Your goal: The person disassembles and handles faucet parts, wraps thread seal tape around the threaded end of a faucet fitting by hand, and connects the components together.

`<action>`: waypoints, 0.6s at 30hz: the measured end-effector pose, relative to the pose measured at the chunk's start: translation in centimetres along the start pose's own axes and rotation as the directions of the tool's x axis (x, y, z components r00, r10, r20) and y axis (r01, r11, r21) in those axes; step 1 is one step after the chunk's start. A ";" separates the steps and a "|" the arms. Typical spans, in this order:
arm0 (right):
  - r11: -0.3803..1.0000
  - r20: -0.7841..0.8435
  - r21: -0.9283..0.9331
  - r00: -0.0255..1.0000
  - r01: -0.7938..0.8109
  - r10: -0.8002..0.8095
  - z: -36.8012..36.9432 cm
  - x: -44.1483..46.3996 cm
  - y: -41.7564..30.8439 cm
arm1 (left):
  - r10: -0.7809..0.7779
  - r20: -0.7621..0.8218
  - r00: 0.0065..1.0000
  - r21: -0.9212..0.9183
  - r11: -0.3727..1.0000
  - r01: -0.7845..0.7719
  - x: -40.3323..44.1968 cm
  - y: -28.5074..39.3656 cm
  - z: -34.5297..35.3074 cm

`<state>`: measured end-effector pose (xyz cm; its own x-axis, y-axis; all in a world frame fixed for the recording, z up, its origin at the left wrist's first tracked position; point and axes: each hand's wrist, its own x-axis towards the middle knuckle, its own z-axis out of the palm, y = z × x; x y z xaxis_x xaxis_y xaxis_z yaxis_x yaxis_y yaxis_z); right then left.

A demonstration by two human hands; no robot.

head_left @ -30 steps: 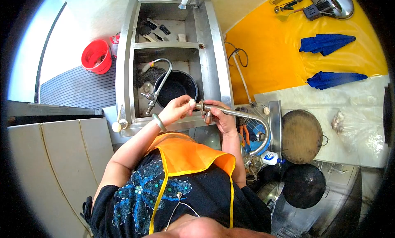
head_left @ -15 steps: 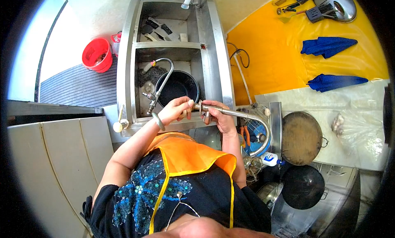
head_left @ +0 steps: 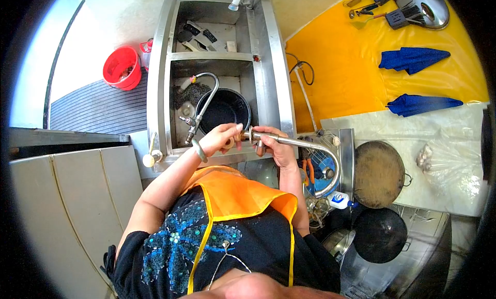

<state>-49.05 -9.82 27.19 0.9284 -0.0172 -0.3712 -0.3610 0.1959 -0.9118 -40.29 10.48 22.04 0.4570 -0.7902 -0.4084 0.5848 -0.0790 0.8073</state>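
My right hand (head_left: 277, 149) is closed around the body of a metal tap (head_left: 302, 142), which lies level in front of me with its long curved spout bending down to the right. At the tap's threaded end, my left hand (head_left: 222, 139) has its fingers pinched together. A small cream roll (head_left: 229, 143), like thread tape, shows under those fingers, partly hidden by them. Another tap (head_left: 209, 95) with a curved spout rests in the near basin of the steel sink (head_left: 165, 108), beside a round black basin (head_left: 230, 105).
Black-handled items (head_left: 200, 35) lie in the far basin. A red bucket (head_left: 122, 72) stands left of the sink. To the right are a round wooden board (head_left: 378, 173), a black wok (head_left: 381, 235), a white bottle (head_left: 339, 200), orange-handled pliers (head_left: 310, 171) and blue cloths (head_left: 414, 59).
My left fingers have shifted slightly at the tap's end, and more of the cream roll shows beneath them. My right hand and the tap stay almost still.
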 end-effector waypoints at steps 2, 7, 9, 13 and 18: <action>1.000 0.017 -0.020 1.000 -0.019 0.019 0.1 0.0 -0.2 | -0.094 0.002 0.996 0.014 0.996 0.094 0.3 -0.3 -0.4; 1.000 -0.013 0.009 0.999 -0.029 0.029 0.5 0.2 -0.4 | 0.036 -0.054 0.998 -0.057 0.998 -0.039 -0.2 -0.1 0.2; 0.999 -0.013 0.018 0.999 -0.037 0.037 0.2 0.4 -0.2 | 0.102 -0.024 0.994 -0.084 0.991 -0.104 -0.3 0.0 0.0; 0.999 -0.036 -0.015 0.998 -0.043 0.042 0.3 0.6 -0.3 | 0.035 -0.006 0.999 -0.041 0.999 -0.035 0.6 -0.3 -0.7; 0.999 -0.037 -0.037 0.999 -0.015 0.014 0.7 0.9 -0.6 | -0.129 0.067 0.989 -0.136 0.981 0.137 1.6 -0.8 -1.8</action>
<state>-47.93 -9.23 27.55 0.9193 -0.0510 -0.3902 -0.3781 0.1599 -0.9118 -38.84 10.34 19.93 0.3314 -0.8125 -0.4797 0.7278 -0.1034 0.6779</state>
